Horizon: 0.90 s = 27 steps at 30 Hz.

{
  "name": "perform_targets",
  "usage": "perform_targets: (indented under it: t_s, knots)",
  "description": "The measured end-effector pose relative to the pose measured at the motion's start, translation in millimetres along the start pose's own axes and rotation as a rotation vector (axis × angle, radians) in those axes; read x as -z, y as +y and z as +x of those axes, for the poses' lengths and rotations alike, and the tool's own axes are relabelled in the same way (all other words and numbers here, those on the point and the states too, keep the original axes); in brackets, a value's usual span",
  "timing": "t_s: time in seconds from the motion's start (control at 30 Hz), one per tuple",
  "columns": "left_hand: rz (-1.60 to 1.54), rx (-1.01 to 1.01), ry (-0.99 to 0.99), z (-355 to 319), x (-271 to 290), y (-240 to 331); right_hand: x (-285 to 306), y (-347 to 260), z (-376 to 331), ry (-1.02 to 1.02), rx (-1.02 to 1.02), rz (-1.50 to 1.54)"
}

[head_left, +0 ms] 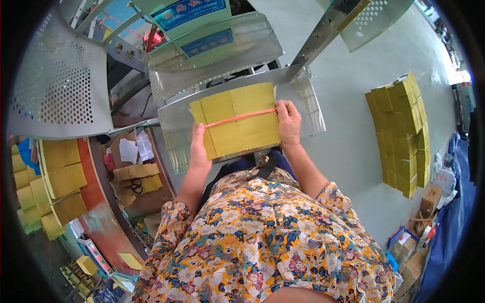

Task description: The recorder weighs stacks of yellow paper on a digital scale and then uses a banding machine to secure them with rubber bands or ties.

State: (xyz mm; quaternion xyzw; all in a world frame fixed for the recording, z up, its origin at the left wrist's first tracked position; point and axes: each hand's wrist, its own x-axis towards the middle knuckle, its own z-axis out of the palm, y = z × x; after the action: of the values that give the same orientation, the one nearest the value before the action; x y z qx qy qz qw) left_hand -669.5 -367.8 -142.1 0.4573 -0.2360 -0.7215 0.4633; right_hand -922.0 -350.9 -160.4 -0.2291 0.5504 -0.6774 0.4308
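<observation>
Now the big shiny metal tray (308, 108) slopes, so my yellow paper bundle (237, 121) lying on it could slide off. My left hand (199, 151) holds its near edge tight, my right hand (289, 121) pinches the thin orange rubber band (240, 118) around it, which might snap or slip.

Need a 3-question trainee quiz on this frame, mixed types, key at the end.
1. True or false: both hands grip the yellow paper bundle.
2. What crosses the bundle's middle? A) blue tape B) orange-red band C) wire
3. Fill in: the tall pile of yellow bundles stands on the floor to the person's ____.

Key: 1 true, the left hand and right hand hold opposite edges. 2 B, the orange-red band. 3 right.
</observation>
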Motion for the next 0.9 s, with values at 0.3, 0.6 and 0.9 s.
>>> perform_targets:
  t_s: [0.3,0.6,0.9]
  knots:
    - [-0.009,0.027,-0.159,-4.4,-2.9,27.7,19.8,8.9,17.6,-0.019,-0.19,-0.212]
    - [-0.005,0.129,0.182,16.3,-7.5,3.3,20.0,5.6,30.0,-0.125,-0.286,-0.533]
    - [0.238,0.165,0.058,20.0,-27.7,3.4,83.0,-0.6,32.5,-0.047,-0.235,-0.48]
